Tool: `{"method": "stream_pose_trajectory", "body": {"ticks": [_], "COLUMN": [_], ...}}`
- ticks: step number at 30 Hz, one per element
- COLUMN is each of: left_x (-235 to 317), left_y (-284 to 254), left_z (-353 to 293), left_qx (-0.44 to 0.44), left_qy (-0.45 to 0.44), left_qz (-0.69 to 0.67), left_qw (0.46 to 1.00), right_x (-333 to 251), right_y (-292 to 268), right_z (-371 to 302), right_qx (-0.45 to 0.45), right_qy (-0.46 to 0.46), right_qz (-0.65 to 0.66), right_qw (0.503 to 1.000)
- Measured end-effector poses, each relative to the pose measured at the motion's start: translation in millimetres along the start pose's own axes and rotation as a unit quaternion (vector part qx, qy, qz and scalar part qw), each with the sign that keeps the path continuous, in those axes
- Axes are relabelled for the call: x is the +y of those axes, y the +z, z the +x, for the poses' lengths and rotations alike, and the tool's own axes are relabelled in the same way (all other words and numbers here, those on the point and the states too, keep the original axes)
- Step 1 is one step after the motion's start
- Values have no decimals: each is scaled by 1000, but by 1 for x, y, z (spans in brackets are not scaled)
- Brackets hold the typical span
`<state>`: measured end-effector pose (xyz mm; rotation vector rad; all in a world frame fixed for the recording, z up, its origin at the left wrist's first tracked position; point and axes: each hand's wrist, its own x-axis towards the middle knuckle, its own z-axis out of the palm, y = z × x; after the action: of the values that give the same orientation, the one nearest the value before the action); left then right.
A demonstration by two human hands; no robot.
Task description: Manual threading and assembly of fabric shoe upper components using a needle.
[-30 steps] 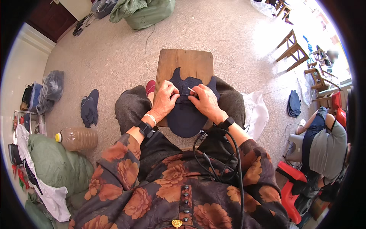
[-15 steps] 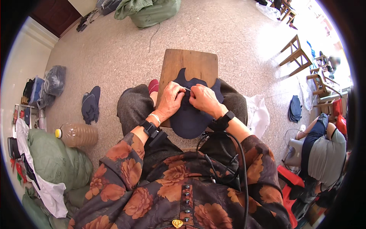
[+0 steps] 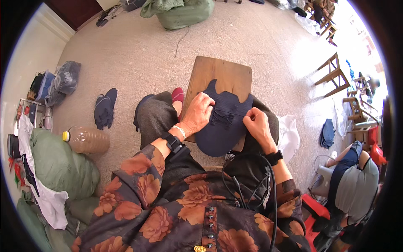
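Note:
A navy cloth piece, shaped like a shoe upper with a rounded lower end and pointed upper tips, lies over a wooden board between my knees. Dark loose threads bunch at its middle. My left hand is closed on the piece's left edge, thumb and fingers together. To the right of the piece, my right hand pinches what looks like a thin dark thread running from the middle of the cloth. Its fingertips hide whatever else they hold.
More navy pieces lie on the floor at left, near a brown-tinted plastic jug and a green sack. Another navy stack and a wooden stool are at right. A seated person is at lower right.
My right hand has pulled away to the right from the middle of the cloth, where both hands were close together around a thin pale item. My left hand stays at the cloth. The view has shifted slightly.

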<state>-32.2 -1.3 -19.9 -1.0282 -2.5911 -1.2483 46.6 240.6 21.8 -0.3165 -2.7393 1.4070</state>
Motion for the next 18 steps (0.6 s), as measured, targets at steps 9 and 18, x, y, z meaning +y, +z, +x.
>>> {"method": "stream_pose_trajectory", "body": {"ticks": [9, 18], "left_x": [50, 24], "left_y": [-5, -1], "left_z": [8, 4], "left_qx": [-61, 43], "left_qy": [104, -13], "left_qz": [68, 17], "left_qw": [990, 999], "right_x": [-24, 4], "right_y": [-2, -6], "right_z": [-2, -2], "right_qx": [-91, -144], "right_qy": [106, 128], "right_qz": [316, 530], "right_qw": [938, 826]}}
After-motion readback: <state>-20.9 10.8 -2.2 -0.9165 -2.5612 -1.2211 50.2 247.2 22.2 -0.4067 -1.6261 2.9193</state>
